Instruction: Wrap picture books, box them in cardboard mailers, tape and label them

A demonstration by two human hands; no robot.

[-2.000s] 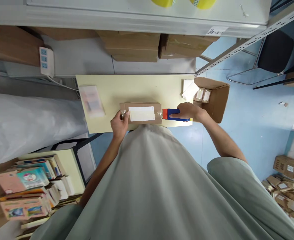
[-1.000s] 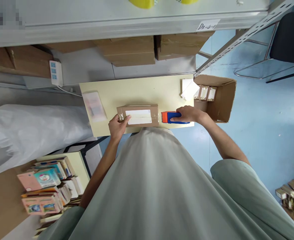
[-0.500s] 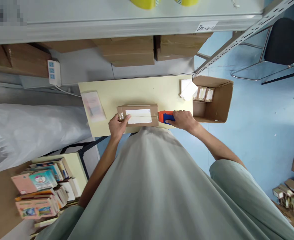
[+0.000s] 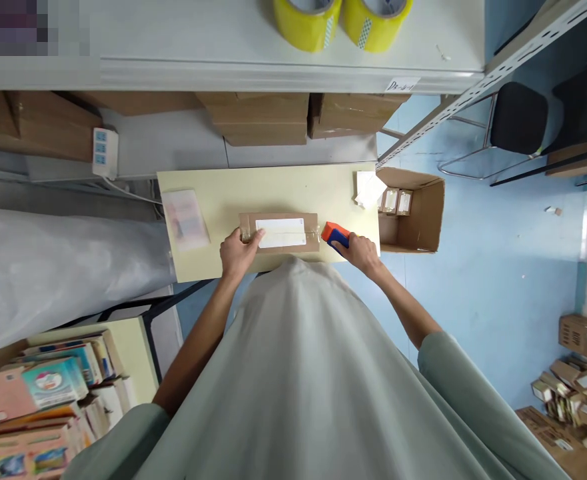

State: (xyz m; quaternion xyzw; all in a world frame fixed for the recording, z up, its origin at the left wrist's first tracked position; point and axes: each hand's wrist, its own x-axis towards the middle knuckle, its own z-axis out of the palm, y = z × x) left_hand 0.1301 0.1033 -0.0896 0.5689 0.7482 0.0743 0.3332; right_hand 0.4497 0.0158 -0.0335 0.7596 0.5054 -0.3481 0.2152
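Observation:
A long cardboard box [image 4: 248, 230] with a white label [image 4: 280, 233] on its upper face lies at the front edge of the pale yellow table [image 4: 273, 190]. My left hand [image 4: 238, 253] grips its left end, the thumb resting on top near the label. Clear tape shows at both ends of the box. My right hand [image 4: 360, 252] is closed on an orange and blue tape dispenser [image 4: 336, 235], whose front end is a short gap away from the box's right end.
White papers [image 4: 369, 188] lie at the table's right end, beside an open carton [image 4: 426, 213] holding several small boxes. A plastic-covered item [image 4: 186, 219] is at the left. Yellow tape rolls [image 4: 308, 23] stand on the shelf [image 4: 198, 70] above. Books [image 4: 56, 383] sit lower left.
The tape dispenser in my right hand has come away from the box's right end and tilted. My left hand stays on the box. The view has shifted, showing more of the tape rolls.

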